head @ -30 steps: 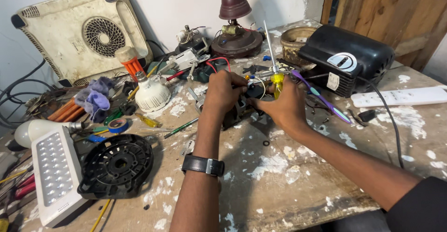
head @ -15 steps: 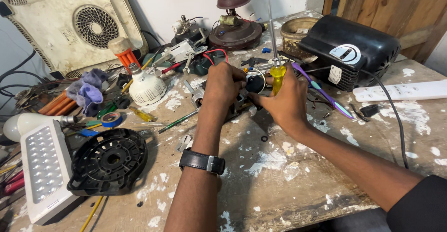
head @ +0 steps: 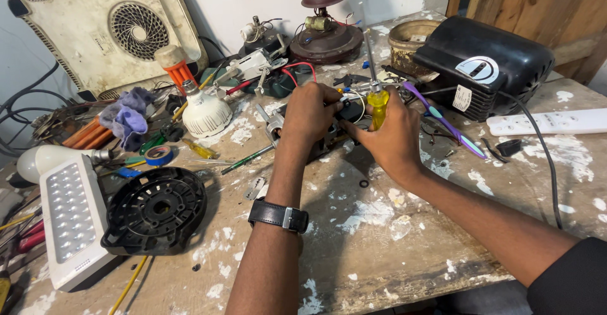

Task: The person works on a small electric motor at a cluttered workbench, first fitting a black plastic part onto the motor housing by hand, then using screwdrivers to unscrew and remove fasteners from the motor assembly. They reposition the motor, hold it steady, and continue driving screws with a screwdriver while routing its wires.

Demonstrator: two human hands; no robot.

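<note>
The likeliest trouble was a slip. The right hand (head: 395, 135) was wrapped around a yellow-handled screwdriver (head: 377, 103) that stood nearly upright, its thin metal shaft rising above the fist, and the handle sat only partly inside the curl of the fingers. If that grip loosened or the tool tipped sideways, it could skate off the small dark assembly (head: 329, 139) and strike the knuckles of the left hand (head: 311, 114), which lay just beside it. The red and white wires (head: 297, 74) looping behind the hands could also catch on the shaft and be tugged loose. The assembly seemed to rest on the paint-spattered workbench (head: 379, 226) with nothing but the hands steadying it, so a hard push might shove it toward the black motor housing (head: 484, 68) nearby.

The assembly lay directly beneath and between the two sets of fingers. The left fingers were curled closed over its top, hiding most of it, and a pale cylindrical end poked out just to their left. The right fingers were closed around the screwdriver handle, pressed against the assembly's right side and touching the left fingertips. Whether the tip had seated in a screw could not be told, since the hands covered it.
</note>
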